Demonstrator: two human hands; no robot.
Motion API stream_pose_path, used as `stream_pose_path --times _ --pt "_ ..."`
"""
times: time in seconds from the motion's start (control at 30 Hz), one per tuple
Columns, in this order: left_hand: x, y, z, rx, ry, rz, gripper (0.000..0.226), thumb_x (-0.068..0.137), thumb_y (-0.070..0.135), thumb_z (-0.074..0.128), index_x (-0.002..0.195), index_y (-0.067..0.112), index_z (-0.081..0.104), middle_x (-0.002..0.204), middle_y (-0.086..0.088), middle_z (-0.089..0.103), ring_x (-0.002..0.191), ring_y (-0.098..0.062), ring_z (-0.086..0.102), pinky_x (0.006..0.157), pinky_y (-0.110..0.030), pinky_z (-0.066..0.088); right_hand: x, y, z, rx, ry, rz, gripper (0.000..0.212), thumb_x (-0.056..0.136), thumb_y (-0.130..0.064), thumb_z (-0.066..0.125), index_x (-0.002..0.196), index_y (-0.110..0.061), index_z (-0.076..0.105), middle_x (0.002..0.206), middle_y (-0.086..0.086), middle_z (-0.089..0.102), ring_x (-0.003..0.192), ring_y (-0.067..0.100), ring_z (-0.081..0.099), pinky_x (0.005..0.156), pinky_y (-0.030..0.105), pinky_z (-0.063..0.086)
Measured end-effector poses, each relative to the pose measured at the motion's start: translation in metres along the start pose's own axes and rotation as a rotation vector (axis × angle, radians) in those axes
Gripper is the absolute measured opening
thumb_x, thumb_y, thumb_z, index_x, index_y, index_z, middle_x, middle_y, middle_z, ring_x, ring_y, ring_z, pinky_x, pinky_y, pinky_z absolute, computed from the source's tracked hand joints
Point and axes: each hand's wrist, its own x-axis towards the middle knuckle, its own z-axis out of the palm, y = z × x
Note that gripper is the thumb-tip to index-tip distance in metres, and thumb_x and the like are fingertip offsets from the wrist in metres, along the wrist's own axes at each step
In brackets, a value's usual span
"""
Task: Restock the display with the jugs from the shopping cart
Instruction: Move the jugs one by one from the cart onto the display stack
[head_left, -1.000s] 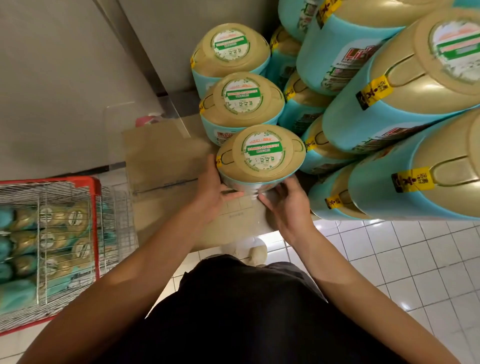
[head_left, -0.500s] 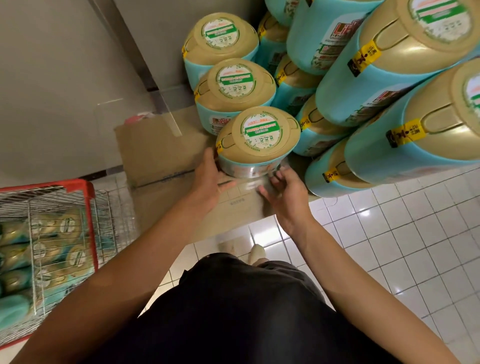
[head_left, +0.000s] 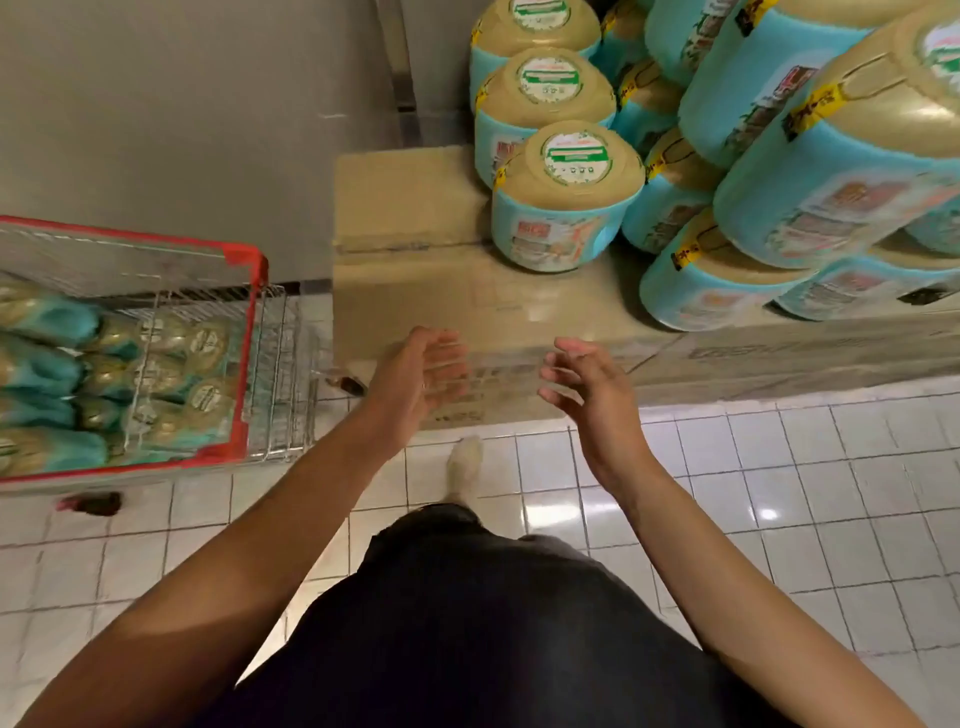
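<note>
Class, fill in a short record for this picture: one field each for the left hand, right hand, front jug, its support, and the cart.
left hand: open, holding nothing
right hand: open, holding nothing
front jug: upright, gold lid up, no hand on it
support: cardboard box, bare to the jug's left
cart: red-rimmed, wire, more jugs inside

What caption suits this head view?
Open left hand and right hand by cardboard box; nearest jug stands on it, shopping cart holds more.

Glossy plastic jug (head_left: 563, 208) on matt cardboard box (head_left: 415, 208); wire-metal cart (head_left: 270, 364); shiny tiled floor (head_left: 779, 493).
</note>
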Motion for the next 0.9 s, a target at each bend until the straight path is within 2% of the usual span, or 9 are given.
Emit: stream_pose_path --times 0.13,0.4,0.47,0.67,0.77,0.9 --pt "-0.072 -0.048 -0.036 -0.025 0.049 0.101 0.028 0.098 0.037 0.059 0.111 0.017 0.072 0.101 -0.001 0.076 0.092 -0.018 0.075 0.076 -0.034 0.062 -0.048 0.031 -0.016 -0.094 -0.127 0.013 0.02 0.106 -0.012 0.054 0.111 -0.016 0.073 0.1 0.005 0.073 0.099 0.022 0.068 0.084 0.034 0.058" --pt "-0.218 -0.146 -0.13 -0.146 0.272 0.151 0.039 0.085 0.05 0.065 0.11 0.022 0.075 0.112 -0.007 0.076 0.102 -0.025 0.075 0.081 -0.037 0.06 -0.135 0.093 -0.002 -0.264 -0.345 0.163 0.021 0.108 -0.011 0.051 0.108 -0.01 0.072 0.092 0.008 0.075 0.088 0.023 0.07 0.075 0.032 0.061" --pt "-0.25 -0.173 -0.159 -0.157 0.323 0.168 0.038 0.09 0.05 0.062 0.112 0.023 0.075 0.116 -0.01 0.075 0.106 -0.027 0.074 0.084 -0.039 0.059 -0.153 0.109 0.014 -0.317 -0.411 0.182 0.022 0.108 -0.012 0.051 0.106 -0.011 0.073 0.092 0.009 0.074 0.089 0.025 0.069 0.077 0.033 0.061" --pt "-0.326 -0.226 -0.253 -0.229 0.533 0.172 0.03 0.104 0.044 0.051 0.113 0.027 0.073 0.118 -0.01 0.074 0.109 -0.031 0.073 0.081 -0.035 0.061 -0.21 0.16 0.107 -0.382 -0.591 0.182 0.027 0.108 -0.01 0.05 0.1 -0.016 0.075 0.091 0.01 0.074 0.086 0.023 0.07 0.077 0.036 0.06" --pt "-0.36 -0.234 -0.307 -0.31 0.632 0.202 0.029 0.103 0.043 0.051 0.11 0.029 0.076 0.117 -0.01 0.075 0.107 -0.03 0.074 0.081 -0.038 0.06 -0.241 0.189 0.173 -0.425 -0.725 0.188 0.024 0.106 -0.016 0.053 0.1 -0.017 0.076 0.093 0.011 0.074 0.087 0.025 0.07 0.078 0.036 0.06" --pt "-0.399 -0.241 -0.385 -0.435 0.739 0.205 0.037 0.1 0.042 0.053 0.118 0.015 0.071 0.114 -0.013 0.075 0.106 -0.033 0.073 0.08 -0.04 0.059 -0.281 0.229 0.265 -0.474 -0.85 0.181 0.024 0.107 -0.02 0.054 0.099 -0.021 0.077 0.094 0.011 0.074 0.089 0.025 0.071 0.078 0.035 0.061"
